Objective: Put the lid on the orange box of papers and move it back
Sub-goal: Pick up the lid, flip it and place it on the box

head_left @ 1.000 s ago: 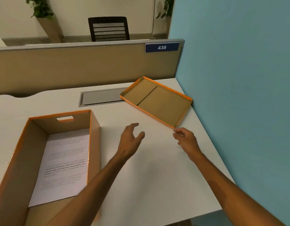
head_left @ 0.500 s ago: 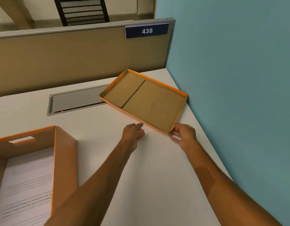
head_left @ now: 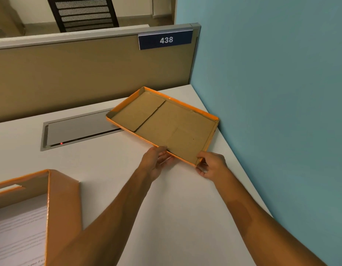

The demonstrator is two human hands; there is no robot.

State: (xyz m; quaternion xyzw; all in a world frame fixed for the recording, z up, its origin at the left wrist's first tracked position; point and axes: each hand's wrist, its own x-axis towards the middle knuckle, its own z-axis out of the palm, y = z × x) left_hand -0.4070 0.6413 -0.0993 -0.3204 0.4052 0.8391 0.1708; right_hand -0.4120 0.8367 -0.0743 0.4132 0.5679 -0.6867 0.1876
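The orange lid (head_left: 172, 123) lies upside down on the white desk (head_left: 185, 217) in the far right corner, its brown cardboard inside facing up. My left hand (head_left: 156, 162) grips the lid's near long edge, thumb on top and fingers under. My right hand (head_left: 212, 165) pinches the lid's nearest corner. The open orange box (head_left: 58, 200) stands at the lower left, partly cut off, with printed papers (head_left: 18, 235) lying flat inside it.
A grey cable hatch (head_left: 78, 131) is set into the desk left of the lid. A tan partition (head_left: 85, 73) with a blue "438" sign closes the back, and a teal wall (head_left: 272, 93) closes the right side. A black chair (head_left: 83, 12) stands beyond the partition.
Both hands moved forward from open over the desk and closed on the lid's near edge and corner. The view shifted right and down, pushing the box toward the left edge.
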